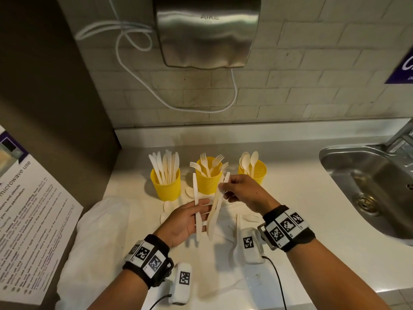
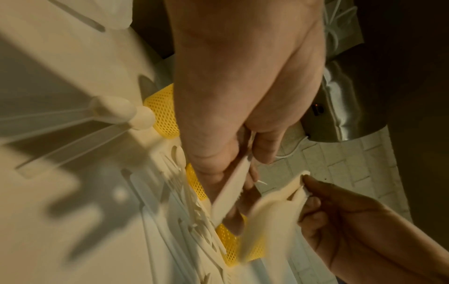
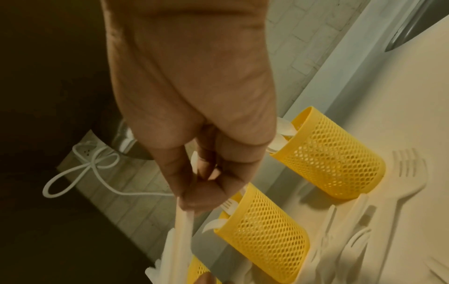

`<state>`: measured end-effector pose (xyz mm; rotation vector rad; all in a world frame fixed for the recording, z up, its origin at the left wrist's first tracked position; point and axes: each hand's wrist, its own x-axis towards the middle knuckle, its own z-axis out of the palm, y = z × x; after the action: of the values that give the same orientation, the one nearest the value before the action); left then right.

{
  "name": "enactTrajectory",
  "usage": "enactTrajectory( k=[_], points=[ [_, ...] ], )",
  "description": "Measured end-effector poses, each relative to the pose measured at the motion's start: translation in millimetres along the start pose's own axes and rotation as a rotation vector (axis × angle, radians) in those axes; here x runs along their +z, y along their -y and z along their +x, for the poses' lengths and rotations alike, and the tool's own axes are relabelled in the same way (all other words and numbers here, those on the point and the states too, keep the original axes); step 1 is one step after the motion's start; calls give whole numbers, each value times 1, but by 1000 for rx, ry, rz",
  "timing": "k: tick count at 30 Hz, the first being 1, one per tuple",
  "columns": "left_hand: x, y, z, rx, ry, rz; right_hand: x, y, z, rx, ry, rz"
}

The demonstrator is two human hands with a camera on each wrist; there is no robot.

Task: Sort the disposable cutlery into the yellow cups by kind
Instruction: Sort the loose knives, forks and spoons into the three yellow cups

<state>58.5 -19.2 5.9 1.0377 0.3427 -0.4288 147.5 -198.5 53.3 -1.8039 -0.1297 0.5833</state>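
Three yellow mesh cups stand in a row on the white counter: the left cup (image 1: 165,186) has knives, the middle cup (image 1: 209,182) forks, the right cup (image 1: 257,173) spoons. My left hand (image 1: 196,212) holds one cream knife (image 1: 195,193) upright in front of them, pinched by thumb and fingers (image 2: 264,149). My right hand (image 1: 224,190) pinches the top of a bundle of knives (image 1: 215,211) beside it, over the middle cup (image 3: 264,236). Loose spoons (image 1: 166,208) and a fork (image 1: 251,218) lie on the counter under the hands.
A steel sink (image 1: 368,175) is set into the counter on the right. A hand dryer (image 1: 207,30) with a white cable (image 1: 134,70) hangs on the tiled wall. At left are a white plastic bag (image 1: 96,231), a dark panel and a microwave notice (image 1: 29,220).
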Motion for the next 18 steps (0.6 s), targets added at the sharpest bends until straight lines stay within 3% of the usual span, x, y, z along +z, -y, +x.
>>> enactTrajectory(
  k=[8, 10, 11, 13, 15, 17, 18],
  points=[
    [19, 5, 4, -5, 72, 184, 18, 5, -2, -20, 58, 31],
    [19, 7, 5, -11, 50, 208, 19, 2, 1, -67, -5, -67],
    [18, 7, 6, -17, 33, 222, 17, 0, 2, -135, -76, -200],
    [15, 7, 6, -43, 13, 243, 11, -3, 2, -421, -185, -629],
    [13, 5, 4, -83, 30, 247, 8, -5, -4, -698, -30, -1077],
    [12, 2, 0, -132, 76, 274, 14, -9, -11, -710, 212, -1348],
    [12, 0, -3, -160, 104, 292, 17, -16, -12, -718, 261, -1407]
  ],
)
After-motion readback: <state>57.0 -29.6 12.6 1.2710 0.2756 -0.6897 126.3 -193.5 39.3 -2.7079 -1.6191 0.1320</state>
